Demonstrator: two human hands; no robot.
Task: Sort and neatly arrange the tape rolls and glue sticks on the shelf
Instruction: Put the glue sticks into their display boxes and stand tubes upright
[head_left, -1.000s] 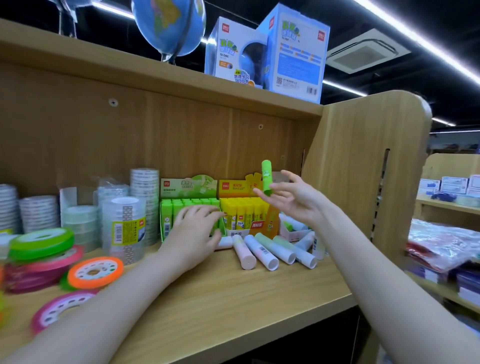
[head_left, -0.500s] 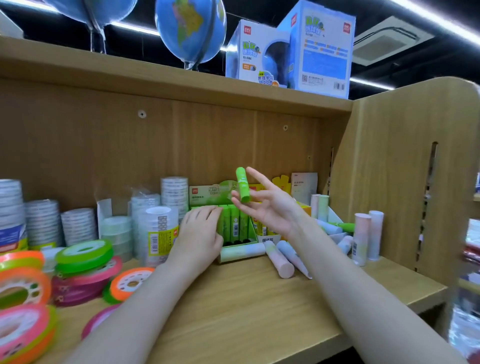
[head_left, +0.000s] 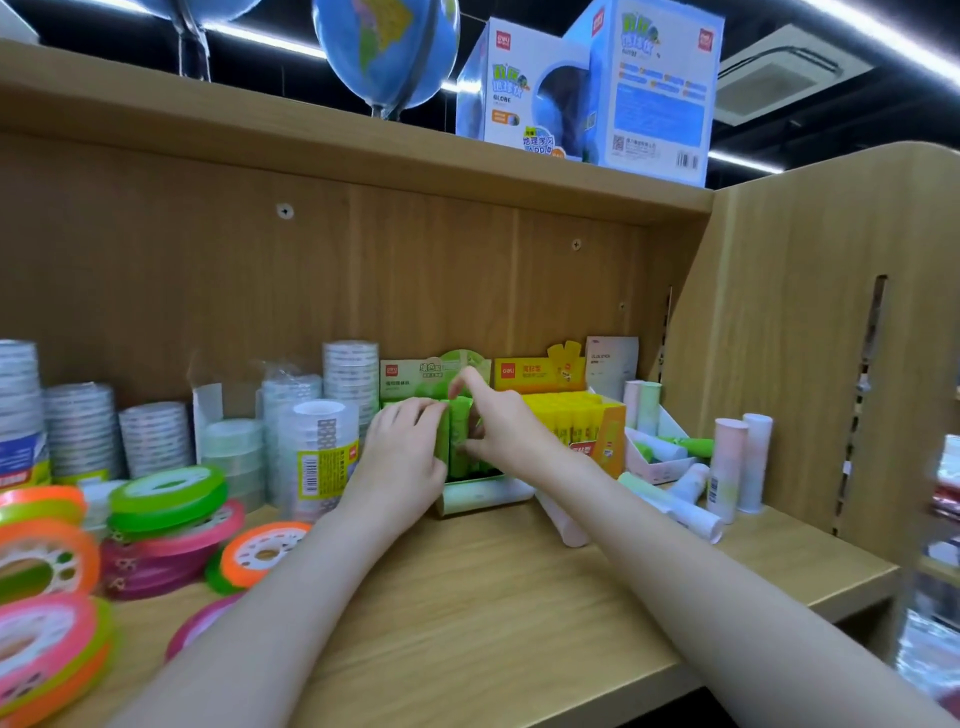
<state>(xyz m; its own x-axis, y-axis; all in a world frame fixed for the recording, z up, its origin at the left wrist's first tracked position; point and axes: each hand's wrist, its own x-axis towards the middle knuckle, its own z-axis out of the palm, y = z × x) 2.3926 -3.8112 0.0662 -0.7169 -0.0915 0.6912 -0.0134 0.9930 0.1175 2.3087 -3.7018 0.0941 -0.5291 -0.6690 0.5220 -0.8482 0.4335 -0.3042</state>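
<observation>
At frame centre, the left hand (head_left: 402, 457) rests its loosely curved fingers (head_left: 426, 415) against the green glue stick box (head_left: 436, 379), holding nothing. Just right, the right hand (head_left: 498, 421) pinches an upright green glue stick (head_left: 460, 431), long axis vertical, above its slot.

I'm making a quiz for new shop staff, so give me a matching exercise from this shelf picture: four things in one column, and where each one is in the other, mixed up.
Things:
1. globe boxes
2. yellow glue stick box
3. orange tape roll
4. two upright pastel glue sticks

Places:
A. lying flat on the shelf, left of the left forearm
B. on the top shelf
C. standing near the right side panel
D. right of the green glue stick box

Pairs: 1-B, 2-D, 3-A, 4-C
</observation>
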